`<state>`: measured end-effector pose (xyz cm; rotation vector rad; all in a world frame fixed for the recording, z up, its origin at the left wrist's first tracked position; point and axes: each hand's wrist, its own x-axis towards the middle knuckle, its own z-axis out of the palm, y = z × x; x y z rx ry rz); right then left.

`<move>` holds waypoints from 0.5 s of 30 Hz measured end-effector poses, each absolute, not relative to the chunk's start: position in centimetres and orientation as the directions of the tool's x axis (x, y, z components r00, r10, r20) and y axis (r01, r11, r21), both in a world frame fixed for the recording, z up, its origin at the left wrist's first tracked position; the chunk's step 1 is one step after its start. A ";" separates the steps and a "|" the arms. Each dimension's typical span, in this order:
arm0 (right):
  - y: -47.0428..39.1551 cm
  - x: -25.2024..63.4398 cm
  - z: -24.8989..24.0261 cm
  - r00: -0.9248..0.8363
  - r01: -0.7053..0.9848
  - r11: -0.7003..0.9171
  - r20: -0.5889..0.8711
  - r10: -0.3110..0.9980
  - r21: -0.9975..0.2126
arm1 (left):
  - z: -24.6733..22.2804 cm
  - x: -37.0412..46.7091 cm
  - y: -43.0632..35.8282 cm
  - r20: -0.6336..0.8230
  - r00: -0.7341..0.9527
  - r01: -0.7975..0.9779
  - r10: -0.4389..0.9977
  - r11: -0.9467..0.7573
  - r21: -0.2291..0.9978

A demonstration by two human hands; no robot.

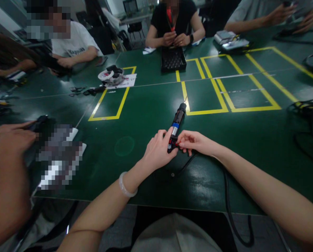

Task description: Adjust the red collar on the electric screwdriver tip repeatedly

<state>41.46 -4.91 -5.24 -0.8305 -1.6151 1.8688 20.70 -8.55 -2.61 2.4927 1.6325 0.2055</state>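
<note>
An electric screwdriver (180,113) lies slanted on the green table, its thin bit pointing away from me. Part of its housing looks open, showing a silver section with a blue band. My left hand (160,147) is wrapped over its near end, thumb and fingers on either side. Close against that end, my right hand (191,141) pinches a small red piece (177,144), perhaps a wire or connector; its exact kind is too small to tell. A thin black cable (187,163) runs on the table just below my hands.
Yellow tape outlines (207,112) mark the table. A black tray (173,59) stands at the far side before a co-worker. A tape roll (111,76) lies on paper. A co-worker's hands (14,140) are at left. Black cables (310,115) pile at right; another (226,196) hangs over the front edge.
</note>
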 end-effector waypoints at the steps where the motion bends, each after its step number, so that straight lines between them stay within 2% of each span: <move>1: -5.0 41.4 -5.2 -0.668 0.025 -0.117 -0.104 0.736 -0.993 | -2.6 20.7 -8.6 0.028 0.396 0.896 0.918 -0.393 0.205; 9: -5.7 41.0 -4.7 -0.613 0.307 0.130 -0.091 0.785 -0.943 | -2.4 20.8 -8.6 0.014 0.386 0.901 0.923 -0.380 0.211; 12: -5.5 41.0 -4.7 -0.597 0.366 0.243 -0.026 0.802 -0.898 | -2.5 20.9 -8.6 0.017 0.381 0.903 0.925 -0.376 0.207; 15: -5.5 40.9 -5.0 -0.561 0.345 0.208 -0.023 0.827 -0.915 | -2.4 21.0 -8.6 0.021 0.376 0.905 0.926 -0.373 0.203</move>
